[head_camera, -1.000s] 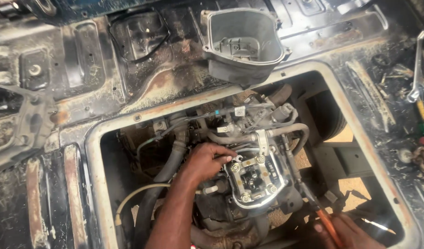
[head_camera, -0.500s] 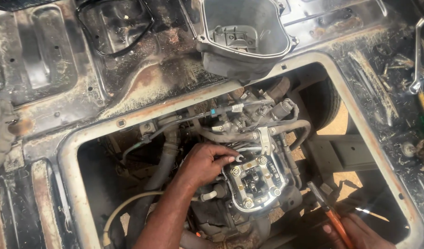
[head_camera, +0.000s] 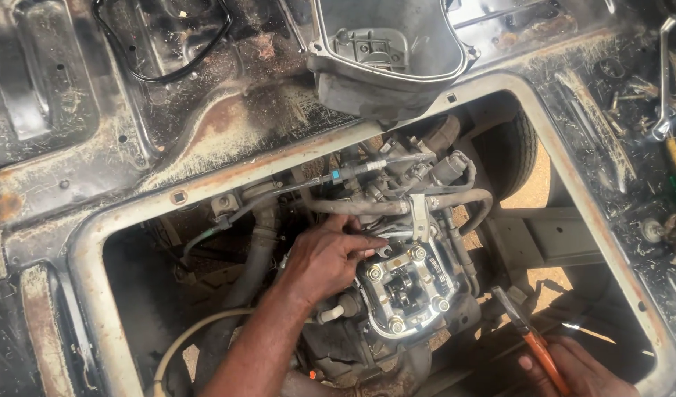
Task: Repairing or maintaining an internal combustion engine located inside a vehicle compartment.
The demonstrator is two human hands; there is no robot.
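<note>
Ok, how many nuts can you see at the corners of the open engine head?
4: upper left, upper right, lower right and lower left of the engine head. The left hand may hide others.

Left hand (head_camera: 327,257) reaches forward, fingers extended; right hand (head_camera: 580,371), partly cropped, seems closed.

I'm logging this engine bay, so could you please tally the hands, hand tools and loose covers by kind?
Hands: 2, the left hand on the engine head and the right hand
Orange-handled pliers: 1, in the right hand
Grey cover on the floor panel: 1
Total: 4
</note>
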